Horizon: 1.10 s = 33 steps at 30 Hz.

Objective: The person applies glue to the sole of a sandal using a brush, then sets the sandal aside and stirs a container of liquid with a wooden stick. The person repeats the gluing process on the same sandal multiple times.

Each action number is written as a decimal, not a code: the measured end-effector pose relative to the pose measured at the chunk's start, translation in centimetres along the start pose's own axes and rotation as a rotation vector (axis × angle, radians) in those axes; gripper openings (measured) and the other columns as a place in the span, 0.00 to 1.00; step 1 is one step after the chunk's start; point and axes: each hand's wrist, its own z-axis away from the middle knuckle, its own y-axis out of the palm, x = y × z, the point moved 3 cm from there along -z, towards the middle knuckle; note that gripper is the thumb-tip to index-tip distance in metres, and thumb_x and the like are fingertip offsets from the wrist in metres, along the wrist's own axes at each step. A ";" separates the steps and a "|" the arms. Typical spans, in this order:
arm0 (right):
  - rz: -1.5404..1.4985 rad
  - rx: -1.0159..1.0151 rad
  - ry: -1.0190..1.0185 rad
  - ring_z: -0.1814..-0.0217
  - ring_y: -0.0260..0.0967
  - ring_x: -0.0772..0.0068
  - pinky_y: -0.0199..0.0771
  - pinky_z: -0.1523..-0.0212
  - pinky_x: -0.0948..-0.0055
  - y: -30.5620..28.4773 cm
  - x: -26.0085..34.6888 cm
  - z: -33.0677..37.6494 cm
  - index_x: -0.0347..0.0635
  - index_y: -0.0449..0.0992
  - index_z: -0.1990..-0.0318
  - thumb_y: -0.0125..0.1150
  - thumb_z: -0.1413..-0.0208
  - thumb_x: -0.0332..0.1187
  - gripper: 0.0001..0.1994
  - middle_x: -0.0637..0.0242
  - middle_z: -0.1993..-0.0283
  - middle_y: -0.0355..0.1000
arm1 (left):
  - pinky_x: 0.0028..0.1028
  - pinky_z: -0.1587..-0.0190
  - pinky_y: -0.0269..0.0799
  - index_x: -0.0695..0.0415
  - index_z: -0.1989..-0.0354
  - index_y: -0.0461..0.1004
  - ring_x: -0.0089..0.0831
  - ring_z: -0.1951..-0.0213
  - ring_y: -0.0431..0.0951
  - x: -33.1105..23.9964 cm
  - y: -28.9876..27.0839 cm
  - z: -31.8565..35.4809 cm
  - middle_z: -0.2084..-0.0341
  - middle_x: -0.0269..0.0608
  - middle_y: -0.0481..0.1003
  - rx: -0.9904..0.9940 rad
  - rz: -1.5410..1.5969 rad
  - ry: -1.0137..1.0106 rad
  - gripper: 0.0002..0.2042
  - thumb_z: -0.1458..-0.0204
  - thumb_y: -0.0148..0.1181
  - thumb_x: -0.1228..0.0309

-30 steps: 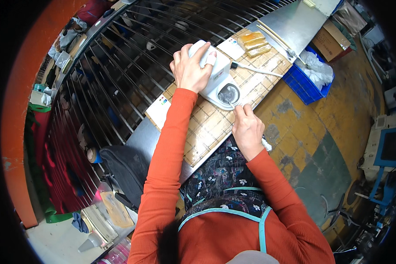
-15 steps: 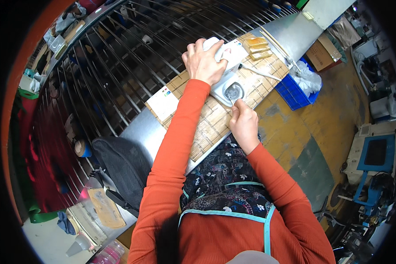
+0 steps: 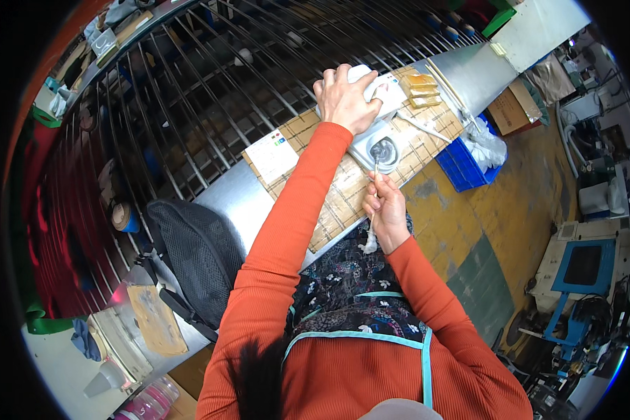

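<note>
A white plastic piece (image 3: 366, 145) with a rounded recess (image 3: 383, 151) lies on a woven-pattern board (image 3: 343, 199). My left hand (image 3: 346, 101) is closed over its far, upper part, fingers curled round the white body. My right hand (image 3: 385, 203) pinches a thin stick just on the near side of the recess. The stick's upper end reaches into the recess, where something grey and shiny shows. White cloth-like material (image 3: 369, 241) hangs at the lower end, below my fingers. Beside the piece lies a white handle-like rod (image 3: 423, 127).
Amber-coloured blocks (image 3: 421, 89) and thin sticks (image 3: 446, 82) lie at the board's far right. A printed white card (image 3: 271, 155) is on its left. A blue crate (image 3: 462, 164) with plastic bags stands right. A black mesh backpack (image 3: 194, 255) and metal rack bars (image 3: 182, 105) are left.
My right hand has turned and drawn slightly nearer, so the stick and the white material at its lower end now show. My left hand keeps its hold; the whole view has shifted slightly.
</note>
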 end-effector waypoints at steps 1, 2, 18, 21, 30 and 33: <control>0.030 -0.001 0.010 0.84 0.51 0.85 0.52 0.84 0.82 -0.2 0.3 0.0 0.40 0.70 0.59 0.56 0.39 0.30 0.05 0.72 0.76 0.63 | 0.42 0.43 0.55 0.38 0.51 0.78 0.42 0.47 0.64 0.0 0.0 0.0 0.47 0.44 0.69 -0.004 0.008 0.000 0.20 0.54 0.56 0.54; 0.053 -0.004 0.007 0.84 0.52 0.85 0.52 0.84 0.82 -0.4 0.6 0.0 0.40 0.70 0.58 0.57 0.40 0.30 0.06 0.72 0.76 0.64 | 0.42 0.43 0.55 0.38 0.51 0.78 0.42 0.47 0.64 0.0 0.0 0.0 0.47 0.44 0.69 0.000 0.012 -0.002 0.20 0.54 0.56 0.54; 0.425 -0.017 -0.160 0.85 0.57 0.84 0.56 0.85 0.82 -0.3 1.8 0.2 0.40 0.72 0.66 0.55 0.39 0.33 0.07 0.75 0.80 0.64 | 0.42 0.42 0.53 0.38 0.51 0.78 0.43 0.47 0.64 0.2 0.2 0.0 0.47 0.45 0.69 0.010 0.014 -0.005 0.20 0.51 0.54 0.51; 0.248 0.076 -0.109 0.84 0.55 0.84 0.56 0.86 0.83 -0.7 1.0 -0.3 0.40 0.72 0.65 0.54 0.38 0.33 0.07 0.75 0.80 0.63 | 0.42 0.42 0.54 0.38 0.50 0.78 0.43 0.47 0.64 0.2 0.2 0.0 0.47 0.45 0.69 0.018 0.003 -0.003 0.20 0.51 0.54 0.51; 0.652 -0.018 -0.061 0.81 0.60 0.83 0.62 0.81 0.80 -0.9 4.0 0.1 0.38 0.74 0.63 0.58 0.40 0.37 0.10 0.73 0.78 0.68 | 0.43 0.42 0.54 0.37 0.50 0.78 0.42 0.45 0.63 0.2 0.1 -0.1 0.46 0.46 0.68 0.028 0.035 -0.013 0.20 0.51 0.54 0.51; 1.318 -0.060 -0.594 0.83 0.61 0.79 0.62 0.81 0.73 0.8 5.3 1.0 0.38 0.73 0.67 0.61 0.45 0.34 0.09 0.70 0.84 0.65 | 0.43 0.42 0.54 0.37 0.50 0.78 0.42 0.45 0.63 0.3 0.2 -0.1 0.46 0.46 0.68 0.021 0.033 -0.009 0.19 0.51 0.54 0.51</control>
